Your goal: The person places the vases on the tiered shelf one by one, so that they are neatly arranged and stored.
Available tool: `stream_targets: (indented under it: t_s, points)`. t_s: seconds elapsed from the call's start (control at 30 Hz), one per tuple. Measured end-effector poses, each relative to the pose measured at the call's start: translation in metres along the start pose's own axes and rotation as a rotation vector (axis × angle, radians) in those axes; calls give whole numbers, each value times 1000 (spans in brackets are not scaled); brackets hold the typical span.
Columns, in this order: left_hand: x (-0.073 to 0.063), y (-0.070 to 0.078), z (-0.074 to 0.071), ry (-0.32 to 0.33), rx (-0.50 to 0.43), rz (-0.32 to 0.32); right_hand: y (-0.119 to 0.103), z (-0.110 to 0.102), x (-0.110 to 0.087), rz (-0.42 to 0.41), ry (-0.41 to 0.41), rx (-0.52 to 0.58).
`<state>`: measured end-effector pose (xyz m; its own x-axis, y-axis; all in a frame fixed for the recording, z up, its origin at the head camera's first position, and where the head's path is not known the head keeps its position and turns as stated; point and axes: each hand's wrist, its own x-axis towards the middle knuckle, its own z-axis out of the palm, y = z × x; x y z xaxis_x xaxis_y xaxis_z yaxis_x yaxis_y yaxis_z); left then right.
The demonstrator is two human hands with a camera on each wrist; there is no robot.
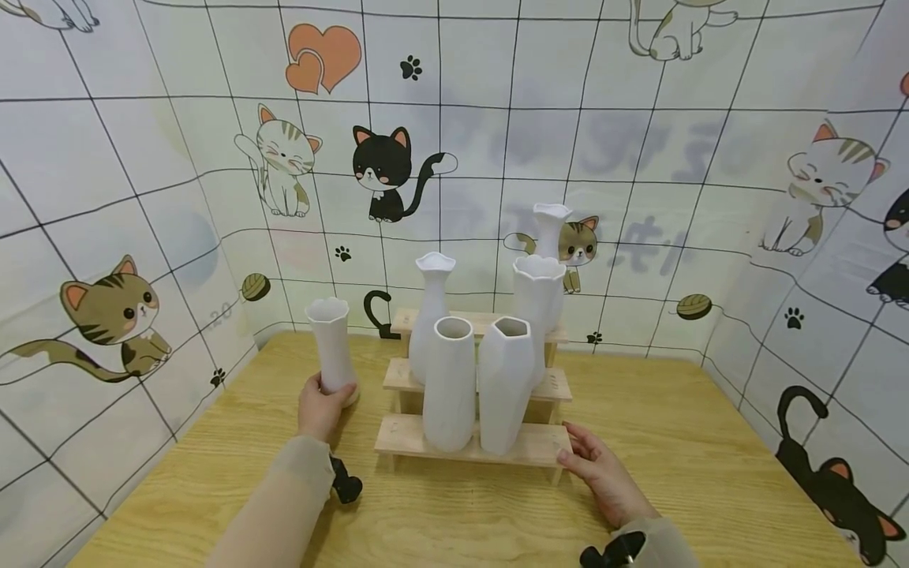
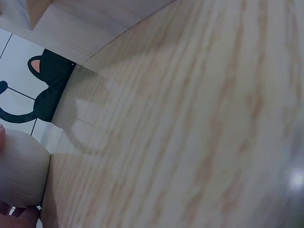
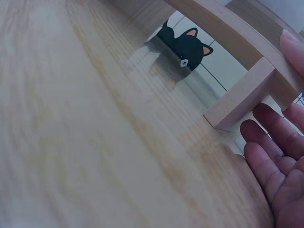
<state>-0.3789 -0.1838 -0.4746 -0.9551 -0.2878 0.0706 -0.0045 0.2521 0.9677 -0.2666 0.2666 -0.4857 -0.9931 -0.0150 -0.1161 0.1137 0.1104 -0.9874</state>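
My left hand [image 1: 323, 410] grips a white vase [image 1: 330, 339] low on its body, left of a three-step wooden stand [image 1: 405, 439]. Its rim is wavy; in the left wrist view the rounded base of the vase [image 2: 23, 168] shows close to the tabletop. At the stand's right end, my right hand [image 1: 602, 477] holds the lowest step between thumb and fingers. A smooth round-mouthed vase [image 1: 449, 386] and a faceted vase [image 1: 506, 386] stand on that step. Behind them rise a narrow-necked vase [image 1: 431, 315], a wide frilled vase [image 1: 538, 292] and a tall flared vase [image 1: 551, 229].
The stand rests on a wood-grain table [image 1: 653, 426], its legs [image 3: 242, 97] on the surface. A white cloth backdrop [image 1: 483, 63] with grid lines and cartoon cats closes off the back and both sides. Black camera mounts [image 1: 346, 481] sit on both wrists.
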Motion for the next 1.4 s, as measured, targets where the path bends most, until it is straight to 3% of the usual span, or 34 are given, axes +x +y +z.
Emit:
stream_targets:
  t_s: [0.5, 1.03, 1.23, 1.4]
  points:
    - [-1, -8, 4, 17, -97, -12, -1, 0, 0, 1, 11, 4]
    - [-8, 3, 15, 91, -228, -40, -1, 1, 1, -16, 26, 23]
    - [-7, 1, 13, 76, -305, -65, -3, 1, 0, -9, 26, 20]
    - [-4, -1, 11, 53, -311, -69, -2, 1, -1, -6, 16, 2]
